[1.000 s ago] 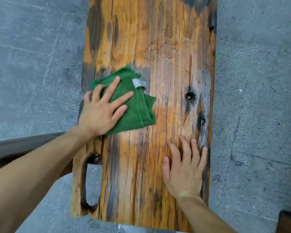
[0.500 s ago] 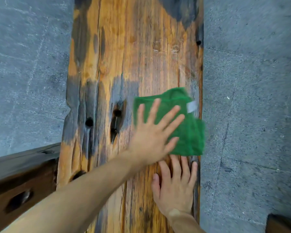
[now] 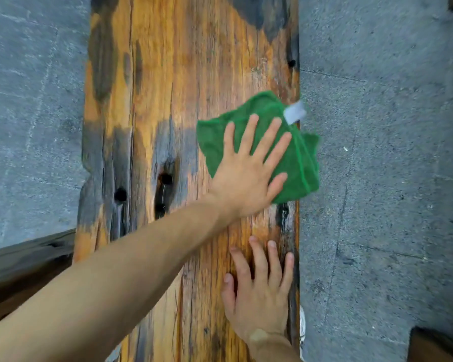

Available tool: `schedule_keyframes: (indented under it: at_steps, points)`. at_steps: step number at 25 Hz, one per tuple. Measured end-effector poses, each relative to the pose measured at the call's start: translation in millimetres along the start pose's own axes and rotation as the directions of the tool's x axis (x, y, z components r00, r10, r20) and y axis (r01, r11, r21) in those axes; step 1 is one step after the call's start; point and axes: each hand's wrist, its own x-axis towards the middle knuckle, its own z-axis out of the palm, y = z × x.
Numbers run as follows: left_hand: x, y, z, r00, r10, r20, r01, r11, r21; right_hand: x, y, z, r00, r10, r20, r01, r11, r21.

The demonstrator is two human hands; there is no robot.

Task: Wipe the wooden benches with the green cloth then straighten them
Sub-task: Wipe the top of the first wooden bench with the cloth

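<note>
A long weathered wooden bench point(image 3: 173, 74), orange with dark patches and knot holes, runs away from me down the middle of the view. The green cloth point(image 3: 298, 163) with a grey tag lies at the bench's right edge and hangs slightly over it. My left hand point(image 3: 249, 168) presses flat on the cloth with fingers spread, its arm crossing the bench from the lower left. Flat on the wood nearer to me, by the right edge, rests my right hand point(image 3: 259, 291).
Grey stone paving point(image 3: 390, 178) lies on both sides of the bench. A second dark wooden bench point(image 3: 24, 273) meets this one at the lower left. A dark wooden piece point(image 3: 439, 346) shows at the lower right corner.
My left hand has swept the cloth from the bench's left side to its right edge, then a little farther along the bench. My right hand has stayed pressed on the wood.
</note>
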Motion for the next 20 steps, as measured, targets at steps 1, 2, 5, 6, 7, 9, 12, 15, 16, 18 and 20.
schedule_keyframes:
  at_steps: [1, 2, 5, 6, 7, 9, 12, 15, 16, 18, 20]
  points:
    - [-38, -4, 10, 0.994, 0.108, -0.001, -0.108, 0.994, 0.035, 0, 0, -1, 1.000, 0.007, -0.012, -0.007, 1.000, 0.006]
    - [-75, -23, 16, 0.990, 0.141, 0.003, -0.141, 0.989, 0.043, 0, 0, 0, 1.000, 0.007, -0.019, -0.006, 1.000, 0.008]
    - [-110, -107, 24, 0.986, -0.164, -0.039, 0.163, 0.986, -0.018, 1, -1, -1, 1.000, 0.007, 0.005, -0.007, 1.000, 0.012]
    - [-91, -124, 21, 0.937, -0.350, -0.021, 0.348, 0.935, -0.066, 1, -1, -1, 1.000, 0.007, 0.021, -0.007, 1.000, 0.003]
    - [-59, -129, 14, 0.859, -0.512, -0.004, 0.507, 0.852, -0.134, 0, -2, -1, 0.999, 0.003, 0.033, -0.003, 1.000, -0.002]
    - [9, -98, 1, 0.817, -0.577, 0.013, 0.567, 0.798, -0.205, -1, 0, -1, 0.999, 0.002, 0.033, -0.003, 1.000, 0.008]
    - [16, -23, 3, 0.987, -0.133, -0.089, 0.123, 0.987, -0.107, -1, 1, -1, 0.999, 0.028, -0.024, -0.025, 0.995, 0.102]
    - [-118, 6, 42, 0.995, 0.054, -0.088, -0.057, 0.998, -0.036, 1, 3, -6, 0.982, 0.109, -0.152, -0.058, 0.949, 0.311]
    - [-174, 8, 52, 0.996, -0.058, -0.063, 0.054, 0.996, -0.068, 2, 3, -9, 0.974, 0.150, -0.172, -0.079, 0.927, 0.366]
    - [-257, 20, 65, 0.894, -0.449, 0.003, 0.444, 0.883, -0.151, 3, 2, -15, 0.963, 0.199, -0.182, -0.098, 0.887, 0.452]
    - [-289, 52, 71, 0.763, -0.626, 0.164, 0.646, 0.748, -0.152, 5, 3, -16, 0.963, 0.201, -0.180, -0.087, 0.863, 0.497]
